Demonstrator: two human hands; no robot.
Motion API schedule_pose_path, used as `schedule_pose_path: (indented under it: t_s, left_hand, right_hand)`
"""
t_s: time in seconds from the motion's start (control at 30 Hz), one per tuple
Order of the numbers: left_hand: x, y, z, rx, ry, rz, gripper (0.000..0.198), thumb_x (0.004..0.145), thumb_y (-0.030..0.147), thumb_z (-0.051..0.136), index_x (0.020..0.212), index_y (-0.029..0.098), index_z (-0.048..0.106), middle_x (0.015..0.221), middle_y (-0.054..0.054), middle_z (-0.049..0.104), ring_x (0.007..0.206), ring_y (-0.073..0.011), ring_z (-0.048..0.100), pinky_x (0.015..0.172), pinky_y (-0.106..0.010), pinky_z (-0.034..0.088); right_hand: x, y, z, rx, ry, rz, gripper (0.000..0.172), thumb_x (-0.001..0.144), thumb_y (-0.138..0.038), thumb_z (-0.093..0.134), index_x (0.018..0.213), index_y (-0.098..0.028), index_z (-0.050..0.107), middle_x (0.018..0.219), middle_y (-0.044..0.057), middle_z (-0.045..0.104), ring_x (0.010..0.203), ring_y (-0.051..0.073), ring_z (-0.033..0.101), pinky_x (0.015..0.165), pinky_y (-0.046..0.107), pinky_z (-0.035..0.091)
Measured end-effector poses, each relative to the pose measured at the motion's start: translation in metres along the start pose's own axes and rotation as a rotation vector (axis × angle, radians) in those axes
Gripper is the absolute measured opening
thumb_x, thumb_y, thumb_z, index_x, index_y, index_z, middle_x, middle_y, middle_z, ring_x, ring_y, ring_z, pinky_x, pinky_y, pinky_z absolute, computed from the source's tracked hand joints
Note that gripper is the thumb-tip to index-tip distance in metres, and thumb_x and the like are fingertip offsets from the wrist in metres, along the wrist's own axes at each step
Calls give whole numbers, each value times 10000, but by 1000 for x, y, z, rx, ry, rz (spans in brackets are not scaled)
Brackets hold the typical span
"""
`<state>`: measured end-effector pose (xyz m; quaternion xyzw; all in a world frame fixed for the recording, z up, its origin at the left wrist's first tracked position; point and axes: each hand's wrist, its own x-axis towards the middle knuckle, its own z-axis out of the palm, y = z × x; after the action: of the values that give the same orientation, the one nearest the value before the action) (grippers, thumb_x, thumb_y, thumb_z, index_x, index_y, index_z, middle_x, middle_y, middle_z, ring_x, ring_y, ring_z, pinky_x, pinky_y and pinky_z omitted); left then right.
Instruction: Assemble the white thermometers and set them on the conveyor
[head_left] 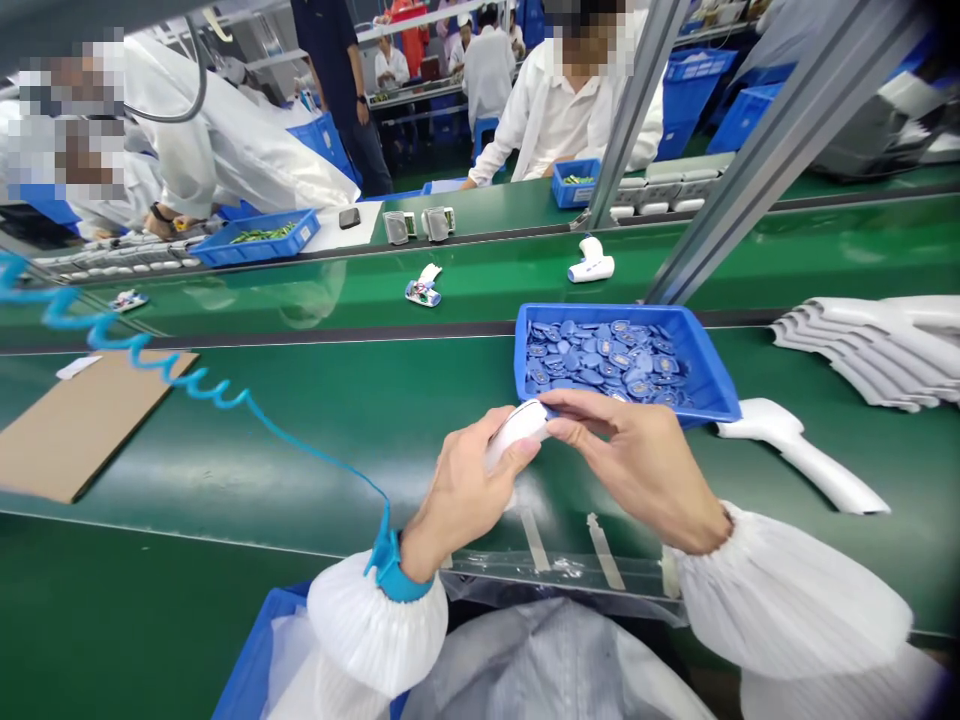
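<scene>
My left hand (472,480) is closed around a white plastic housing (519,432), held above the green bench in front of me. A teal wrist strap (394,570) with a coiled cord circles my left wrist. Thumb and fingers of my right hand (637,450) pinch a small blue piece (551,411) against the housing's right end; the fingers partly hide it. Just beyond both hands stands a blue bin (712,385) holding many flat blue plastic parts (600,355). A white handle-shaped shell (806,450) lies right of my right hand.
Nested white shells (870,345) lie at the right. A cardboard sheet (90,430) rests at the left. Across the green conveyor belt (495,275) are a white gun-shaped unit (591,262) and a small circuit assembly (424,287). A slanted metal post (765,150) rises behind the bin. Co-workers sit opposite.
</scene>
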<state>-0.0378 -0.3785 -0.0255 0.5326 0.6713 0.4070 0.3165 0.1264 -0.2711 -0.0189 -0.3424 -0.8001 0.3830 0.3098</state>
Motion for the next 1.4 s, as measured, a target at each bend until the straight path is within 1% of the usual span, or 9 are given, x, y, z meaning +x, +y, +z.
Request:
schedule_pose_path:
  t_s: [0.2,0.4,0.47,0.63,0.87,1.0,1.1,1.23,1.4]
  left_hand:
    - [2,0,3,304,-2,98,256,1002,368,522,1153,247,689,1007,-31,746,881,-213,660,781,-325,468]
    - [-3,-16,16,496,42,262,267,995,411,549,1139,237,689,985,-40,746,886,-215,647,829,-353,452]
    - [-8,-21,23,434,183,232,261,1005,411,534,1104,218,680,1008,-50,732,916,-206,630,834,-344,455]
    - [-6,-36,44,513,587,73,494,1031,393,441,572,213,464,580,-25,548,591,-158,483,610,-313,349]
    - [17,-38,38,628,415,80,494,979,306,446,498,194,477,493,-14,523,492,-123,430,553,-299,250]
    - [16,-37,23,629,317,30,482,965,335,494,507,192,530,512,-20,565,515,-138,490,564,-293,289]
    - [3,-39,14,471,293,100,375,964,401,536,668,197,642,697,-43,685,703,-179,623,677,-293,426]
    - [-7,-51,20,165,573,50,385,1002,444,450,767,196,627,801,-61,708,787,-179,650,770,-311,506]
    - [22,-63,36,105,704,-167,542,1003,503,443,546,211,461,537,17,540,552,-117,517,633,-251,464]
  right_hand:
    - [-9,4,8,-215,-66,-240,298,1012,-327,507,1178,-178,704,1147,73,761,1030,217,724,904,358,588]
    - [-36,19,19,-245,50,-159,228,1024,-297,475,1126,-205,657,1074,62,754,937,191,713,852,318,563]
    - [-44,21,17,-227,13,-82,199,1021,-320,490,1128,-242,639,1092,42,741,942,187,703,848,314,554]
    - [-58,16,22,-173,-186,-88,203,1031,-367,484,1153,-251,598,1009,34,683,803,156,652,687,270,519]
    - [-72,11,51,-302,5,-171,233,1038,-344,466,1077,-174,621,809,24,596,621,134,567,565,259,430]
    - [-71,11,62,-200,51,-105,296,1016,-402,480,1042,-170,662,826,56,660,639,157,591,606,287,457]
    - [-65,14,62,27,-34,233,421,975,-538,475,878,-191,690,664,44,656,547,165,581,521,285,447]
    - [-56,20,57,279,-309,632,637,981,-642,319,700,-181,659,501,23,582,310,111,363,307,263,250]
    - [-53,16,66,-9,-320,339,379,988,-503,470,976,-197,693,681,37,698,476,142,580,455,243,338]
